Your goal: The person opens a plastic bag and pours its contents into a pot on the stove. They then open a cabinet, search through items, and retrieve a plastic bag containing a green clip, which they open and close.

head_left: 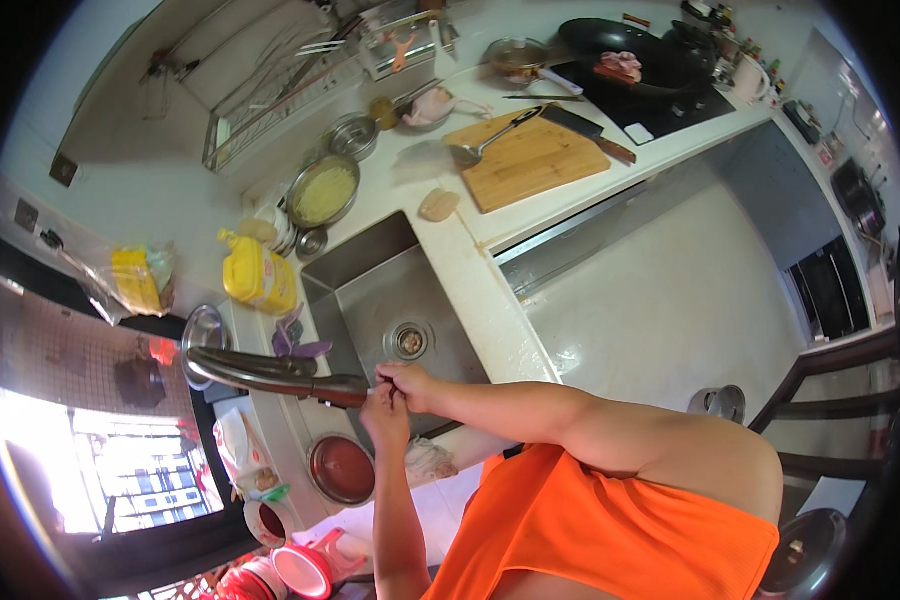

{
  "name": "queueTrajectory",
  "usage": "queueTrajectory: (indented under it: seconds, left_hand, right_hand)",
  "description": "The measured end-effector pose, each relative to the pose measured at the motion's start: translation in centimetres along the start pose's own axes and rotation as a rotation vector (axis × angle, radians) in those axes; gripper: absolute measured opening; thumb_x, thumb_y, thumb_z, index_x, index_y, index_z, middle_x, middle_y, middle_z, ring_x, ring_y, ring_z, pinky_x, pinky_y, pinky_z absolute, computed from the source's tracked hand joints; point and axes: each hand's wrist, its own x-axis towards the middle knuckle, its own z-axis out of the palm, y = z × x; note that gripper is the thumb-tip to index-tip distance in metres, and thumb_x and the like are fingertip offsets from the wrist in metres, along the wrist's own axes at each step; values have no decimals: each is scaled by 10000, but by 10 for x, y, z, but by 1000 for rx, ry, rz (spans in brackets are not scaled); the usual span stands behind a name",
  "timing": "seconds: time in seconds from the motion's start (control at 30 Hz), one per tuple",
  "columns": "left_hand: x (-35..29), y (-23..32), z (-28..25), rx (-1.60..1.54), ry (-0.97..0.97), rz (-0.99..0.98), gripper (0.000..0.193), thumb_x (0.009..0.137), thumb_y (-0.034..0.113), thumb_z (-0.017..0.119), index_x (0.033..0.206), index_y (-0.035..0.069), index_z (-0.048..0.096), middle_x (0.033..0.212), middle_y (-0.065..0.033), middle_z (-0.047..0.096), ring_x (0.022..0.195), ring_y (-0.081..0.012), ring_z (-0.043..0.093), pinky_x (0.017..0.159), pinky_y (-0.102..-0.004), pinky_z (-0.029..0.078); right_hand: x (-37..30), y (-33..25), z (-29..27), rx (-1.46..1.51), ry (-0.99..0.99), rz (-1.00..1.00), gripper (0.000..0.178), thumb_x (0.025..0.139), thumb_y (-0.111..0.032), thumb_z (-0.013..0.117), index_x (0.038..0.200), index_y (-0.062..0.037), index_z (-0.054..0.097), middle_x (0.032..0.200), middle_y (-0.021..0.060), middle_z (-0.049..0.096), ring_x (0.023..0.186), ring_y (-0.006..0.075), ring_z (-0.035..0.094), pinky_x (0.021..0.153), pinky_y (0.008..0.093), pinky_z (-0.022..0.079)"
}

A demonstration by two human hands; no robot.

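Observation:
Over the near end of the steel sink (370,300), my two hands meet beside the tip of a dark metal faucet (270,374). My left hand (386,420) is closed, its fingers against those of my right hand (410,386). My right hand is closed too, reaching in from the right. Whatever lies between the fingers, if anything, is hidden. Behind my hands, the drain (410,342) has a pale brown bit in it. A purple cloth or glove (298,335) lies on the sink's left rim, next to the faucet.
Left of the sink stand a yellow jug (257,273) and a bowl of pale shreds (325,192). Beyond it, a cutting board (530,160) carries a spatula (490,142) and a cleaver (595,135). A wok (610,50) with meat sits on the cooktop (685,110). A reddish-brown basin (342,470) is nearby.

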Motion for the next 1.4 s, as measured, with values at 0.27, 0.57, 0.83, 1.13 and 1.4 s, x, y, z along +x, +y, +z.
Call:
queueTrajectory:
  seconds: [0.27,0.57,0.83,1.13,1.4]
  left_hand:
    - [0,-10,-21,-479,-5,-279,56,902,-54,620,944,-76,590,871,-80,652,686,-125,598,582,-227,466]
    - [6,-21,-40,-493,-228,-303,18,936,8,605,946,5,591,830,-22,628,632,-61,534,544,-195,407]
    - [12,-16,-47,-445,-312,-180,105,942,-5,587,1041,-30,608,925,-31,647,838,-78,598,705,-205,456]
    - [6,-8,-54,-177,-333,71,45,948,-10,575,934,-50,589,878,-76,654,817,-121,622,720,-259,499]
    - [8,3,-18,-517,122,-367,162,911,115,697,850,-32,667,798,-28,659,715,-111,602,648,-282,489]
  right_hand:
    - [-35,-31,-2,-897,-245,-184,185,931,-167,641,1036,-33,715,833,23,693,694,83,599,568,236,464]
    - [-40,-55,16,-1382,-351,-527,242,831,-228,733,840,13,724,731,122,699,648,184,632,609,359,483]
    - [-52,-39,19,-614,-195,30,284,872,-291,761,714,-68,681,562,-20,509,412,61,375,375,250,236]
    - [-34,-24,7,-327,-75,518,293,949,-243,636,690,-138,546,586,-45,480,424,37,350,374,191,253]
    - [-35,-48,1,-666,-261,-45,299,877,-39,578,1171,-8,626,933,51,680,806,121,632,677,255,466]
